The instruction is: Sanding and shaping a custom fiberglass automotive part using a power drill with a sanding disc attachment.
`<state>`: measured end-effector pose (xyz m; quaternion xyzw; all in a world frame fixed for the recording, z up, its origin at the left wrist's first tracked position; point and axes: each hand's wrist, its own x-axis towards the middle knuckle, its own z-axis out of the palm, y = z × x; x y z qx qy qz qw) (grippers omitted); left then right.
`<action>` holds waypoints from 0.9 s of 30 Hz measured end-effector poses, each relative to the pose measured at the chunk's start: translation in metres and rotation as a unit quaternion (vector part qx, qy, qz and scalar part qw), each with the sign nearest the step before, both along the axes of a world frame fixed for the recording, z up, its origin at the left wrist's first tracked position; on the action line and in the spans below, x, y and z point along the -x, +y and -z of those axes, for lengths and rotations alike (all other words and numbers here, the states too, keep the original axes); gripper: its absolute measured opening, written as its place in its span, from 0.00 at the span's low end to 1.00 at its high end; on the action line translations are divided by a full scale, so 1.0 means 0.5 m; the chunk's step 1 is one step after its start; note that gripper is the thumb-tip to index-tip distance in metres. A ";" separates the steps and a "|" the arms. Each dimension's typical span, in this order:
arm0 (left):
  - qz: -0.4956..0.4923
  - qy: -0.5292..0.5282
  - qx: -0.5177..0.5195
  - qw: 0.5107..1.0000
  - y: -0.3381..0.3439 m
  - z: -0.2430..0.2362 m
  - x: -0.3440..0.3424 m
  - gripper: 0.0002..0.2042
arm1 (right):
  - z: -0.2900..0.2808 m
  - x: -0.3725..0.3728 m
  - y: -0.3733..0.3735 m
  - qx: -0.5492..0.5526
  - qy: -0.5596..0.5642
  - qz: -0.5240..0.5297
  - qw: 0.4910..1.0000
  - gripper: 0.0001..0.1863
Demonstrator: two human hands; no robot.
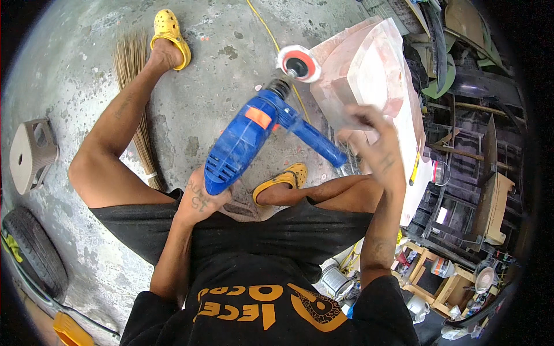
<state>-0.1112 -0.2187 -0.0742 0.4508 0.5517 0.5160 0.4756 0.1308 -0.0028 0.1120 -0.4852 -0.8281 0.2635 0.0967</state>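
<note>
My left hand (199,196) is wrapped round the rear grip of a blue power drill (239,138), most of its fingers hidden behind the body. The drill points up and to the right, and a blue side handle (317,142) sticks out from its collar. On its chuck sits a round white-rimmed disc attachment (299,63) with a red ring and dark centre. To the right of the side handle, apart from it, is my right hand (375,144). Its fingers look bent but are smeared by motion. Behind it stands a large whitish moulded panel (369,75) with pink patches.
A yellow cable (265,26) crosses the concrete floor. By my left leg lies a stick broom (131,63). A beige stool (32,155) and a tyre (36,251) stand at far left. A yellow cutter (414,168) rests by the panel; a cluttered rack (461,144) fills the right.
</note>
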 end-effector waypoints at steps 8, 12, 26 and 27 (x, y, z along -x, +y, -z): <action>0.022 0.021 0.027 0.999 0.006 -0.042 0.017 0.10 | 0.122 0.048 -0.104 0.086 -0.160 0.012 0.983 0.24; 0.062 0.050 0.151 0.985 0.013 -0.018 0.030 0.20 | 0.161 0.039 -0.120 0.029 -0.093 0.014 0.995 0.14; 0.074 0.021 0.025 0.997 0.034 0.015 -0.017 0.22 | 0.179 -0.011 -0.106 0.040 -0.090 0.035 0.995 0.12; 0.073 0.022 0.026 0.997 0.032 0.021 -0.021 0.22 | 0.179 -0.010 -0.106 0.051 -0.098 0.048 0.993 0.12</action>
